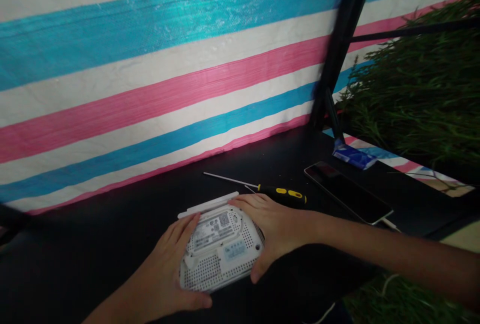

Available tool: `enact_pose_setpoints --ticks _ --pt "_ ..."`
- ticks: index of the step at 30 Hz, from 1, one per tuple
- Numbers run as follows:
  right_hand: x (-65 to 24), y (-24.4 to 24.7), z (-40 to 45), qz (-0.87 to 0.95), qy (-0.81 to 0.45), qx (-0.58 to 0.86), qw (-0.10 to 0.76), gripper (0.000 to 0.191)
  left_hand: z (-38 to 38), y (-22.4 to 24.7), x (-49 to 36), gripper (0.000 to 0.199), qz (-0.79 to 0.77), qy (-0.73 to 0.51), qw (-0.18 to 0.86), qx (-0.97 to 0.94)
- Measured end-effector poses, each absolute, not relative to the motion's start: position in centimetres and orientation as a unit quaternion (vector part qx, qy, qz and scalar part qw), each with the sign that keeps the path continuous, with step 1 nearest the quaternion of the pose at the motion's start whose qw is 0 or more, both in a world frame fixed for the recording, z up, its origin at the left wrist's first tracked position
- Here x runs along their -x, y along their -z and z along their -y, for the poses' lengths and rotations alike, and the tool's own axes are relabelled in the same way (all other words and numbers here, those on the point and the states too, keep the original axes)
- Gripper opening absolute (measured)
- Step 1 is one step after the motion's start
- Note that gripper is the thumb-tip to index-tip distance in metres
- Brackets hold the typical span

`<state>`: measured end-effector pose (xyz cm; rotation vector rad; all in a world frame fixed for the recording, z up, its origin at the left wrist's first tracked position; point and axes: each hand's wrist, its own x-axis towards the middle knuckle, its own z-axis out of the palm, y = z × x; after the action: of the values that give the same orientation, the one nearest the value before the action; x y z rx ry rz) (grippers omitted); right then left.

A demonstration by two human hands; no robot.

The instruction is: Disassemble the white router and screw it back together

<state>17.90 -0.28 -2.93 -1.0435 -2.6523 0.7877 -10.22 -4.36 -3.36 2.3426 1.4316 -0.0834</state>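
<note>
A white router [240, 244] lies with its vented, labelled underside up; a flat white bar [208, 205], perhaps a folded antenna, runs along its far edge. Around its left side my left hand [170, 259] is closed, thumb at the near edge and fingers over the far left corner. My right hand [275, 226] grips the opposite side, fingers on the top far corner and thumb at the near right. Just beyond that hand a screwdriver [283, 193] with a black and yellow handle rests on the black table [150, 199]. A second thin shaft beside it is partly hidden.
To the right lies a smartphone [348, 191] with a white cable [390, 223] plugged in. Behind it is a blue packet [354, 155] near a black metal post [339, 49]. A striped plastic sheet [168, 79] hangs along the back; green plants [420, 84] grow beyond the right edge.
</note>
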Motion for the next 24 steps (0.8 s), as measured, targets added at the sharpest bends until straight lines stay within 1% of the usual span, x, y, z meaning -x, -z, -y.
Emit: enact_pose_setpoints --ticks 2,3,5,7,10,13,15,19,23,24 --pt "-17.0 1.7 0.1 0.908 -0.229 0.351 0.025 0.134 4.1 2.2 9.7 0.122 -0.505 0.057 0.187 -0.841" --pt "-16.4 1.2 0.0 0.913 -0.212 0.347 -0.003 0.133 3.9 1.7 9.4 0.121 -0.499 0.058 0.183 -0.845" --pt "-15.1 0.5 -0.1 0.922 -0.196 0.332 -0.03 0.125 3.7 1.0 9.3 0.119 -0.486 0.049 0.181 -0.854" --pt "-14.2 0.5 -0.2 0.925 -0.202 0.319 -0.033 0.12 3.6 0.9 9.4 0.119 -0.477 0.042 0.183 -0.859" --pt "-14.0 1.2 -0.4 0.928 -0.211 0.307 -0.017 0.124 3.7 1.9 10.0 0.124 -0.484 0.034 0.194 -0.853" --pt "-14.5 1.9 -0.6 0.933 -0.208 0.294 0.0 0.122 4.0 3.4 10.5 0.128 -0.49 -0.016 0.212 -0.845" --pt "-14.7 1.9 -0.7 0.932 -0.214 0.292 -0.017 0.124 4.0 4.0 10.6 0.126 -0.485 -0.049 0.226 -0.843" --pt "-14.3 1.3 -0.8 0.919 -0.228 0.316 -0.06 0.127 4.0 4.7 11.0 0.112 -0.478 -0.113 0.286 -0.823" --pt "-13.7 0.9 -1.0 0.915 -0.232 0.324 -0.057 0.129 5.0 6.0 12.6 0.083 -0.526 -0.249 0.336 -0.741" --pt "-13.6 0.8 -1.0 0.914 -0.234 0.325 -0.057 0.129 5.4 6.4 13.0 0.08 -0.533 -0.272 0.343 -0.724"
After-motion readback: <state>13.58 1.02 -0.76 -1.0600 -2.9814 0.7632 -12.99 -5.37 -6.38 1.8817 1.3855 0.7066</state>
